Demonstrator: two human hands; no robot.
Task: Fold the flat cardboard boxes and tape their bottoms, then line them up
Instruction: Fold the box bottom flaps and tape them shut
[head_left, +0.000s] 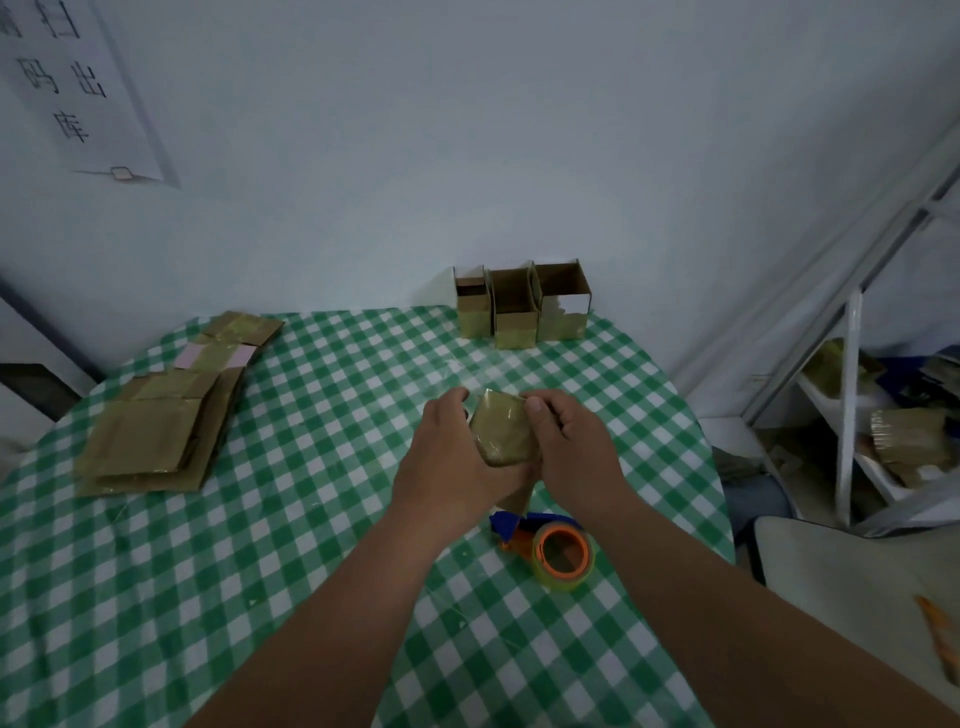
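Observation:
A small folded cardboard box (506, 431) is held above the middle of the table, its tape-covered bottom facing up. My left hand (447, 452) grips its left side and my right hand (566, 441) grips its right side, thumb on the top edge. A tape dispenser (556, 551) with an orange core and blue handle lies on the table just below my hands. Three folded boxes (514, 306) stand in a row at the far edge against the wall. A stack of flat cardboard boxes (156, 431) lies at the left.
The round table (311, 519) wears a green and white checked cloth. A white metal shelf (852, 415) with cardboard and clutter stands to the right. A grey chair seat (841, 571) is at the lower right. A paper sign (78, 88) hangs on the wall.

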